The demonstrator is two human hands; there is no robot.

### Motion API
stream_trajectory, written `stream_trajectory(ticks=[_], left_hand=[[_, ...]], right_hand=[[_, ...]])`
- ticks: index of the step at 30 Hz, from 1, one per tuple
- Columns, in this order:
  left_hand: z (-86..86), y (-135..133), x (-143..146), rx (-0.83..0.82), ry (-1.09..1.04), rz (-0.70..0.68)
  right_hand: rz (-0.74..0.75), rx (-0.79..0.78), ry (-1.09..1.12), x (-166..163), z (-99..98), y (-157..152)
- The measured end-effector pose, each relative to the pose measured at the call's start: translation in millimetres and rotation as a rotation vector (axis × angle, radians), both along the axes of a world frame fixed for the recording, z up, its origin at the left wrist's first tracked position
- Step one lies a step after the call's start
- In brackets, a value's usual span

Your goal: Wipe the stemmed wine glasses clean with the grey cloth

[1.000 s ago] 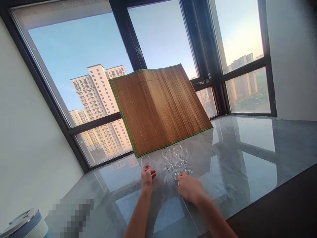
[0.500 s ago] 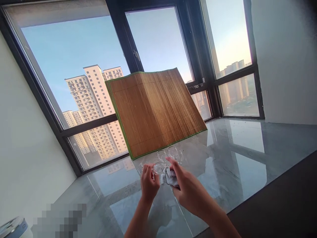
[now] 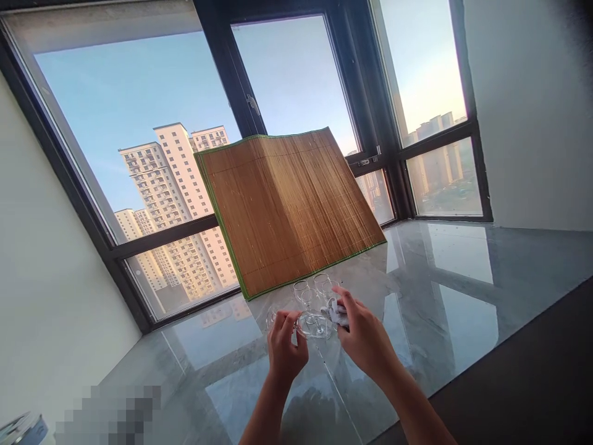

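Note:
My left hand is closed on the near side of a clear glass cup, which is tipped with its round mouth partly toward me. A crumpled pale grey cloth is bunched in my right hand, just right of the cup, with one finger stretched out above it. Whether the cloth touches the glass I cannot tell. Behind my hands, several more clear glass cups stand close together, among them one cup and another cup. Part of another glass shows beyond my left fingers.
A folded bamboo mat with green edging stands upright behind the cups, by the dark window frame. The glossy grey stone ledge ends at a slanting edge on the right. A white container sits at the lower left corner.
My right hand with the cloth has moved right, away from my left hand. The cup in my left hand has shifted slightly right and turned, so more of its mouth shows.

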State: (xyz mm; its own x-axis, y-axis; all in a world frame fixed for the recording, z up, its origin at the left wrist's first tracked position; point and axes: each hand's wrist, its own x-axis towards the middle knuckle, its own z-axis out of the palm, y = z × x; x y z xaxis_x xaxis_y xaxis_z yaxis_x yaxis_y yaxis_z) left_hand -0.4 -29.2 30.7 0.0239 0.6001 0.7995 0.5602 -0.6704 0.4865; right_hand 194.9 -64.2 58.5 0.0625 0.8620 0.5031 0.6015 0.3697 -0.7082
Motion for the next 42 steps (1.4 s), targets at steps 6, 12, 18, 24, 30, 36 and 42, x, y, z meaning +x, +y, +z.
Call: stream_trajectory(ticks=[6, 12, 18, 24, 30, 36, 42], left_hand=[[-1.3, 5.0, -4.3, -0.025, -0.028, 0.073], [2.3, 3.9, -3.5, -0.055, -0.068, 0.02], [4.5, -5.4, 3.8, -0.176, -0.021, -0.118], [2.9, -4.9, 2.6, -0.126, -0.012, -0.052], [0.4, -7.2, -4.2, -0.01, 0.027, -0.055], [-3.4, -6.8, -3.8, -0.084, -0.037, -0.117], [-0.9, -8.0, 1.6, -0.159, -0.096, -0.093]], right_hand=[[0.266, -0.05, 0.137, -9.3, 0.5, -6.8], [0.493, -0.134, 0.442, -7.7, 7.0, -10.6], [0.648, -0.28, 0.573, 1.0, 13.0, -17.3], [0.125, -0.094, 0.085, -20.9, 1.5, -13.4], [0.514, -0.123, 0.287, -20.3, -0.4, -11.1], [0.753, -0.251, 0.348, -3.6, 12.1, -22.5], [0.687, -0.176, 0.175, -16.5, 12.7, -35.6]])
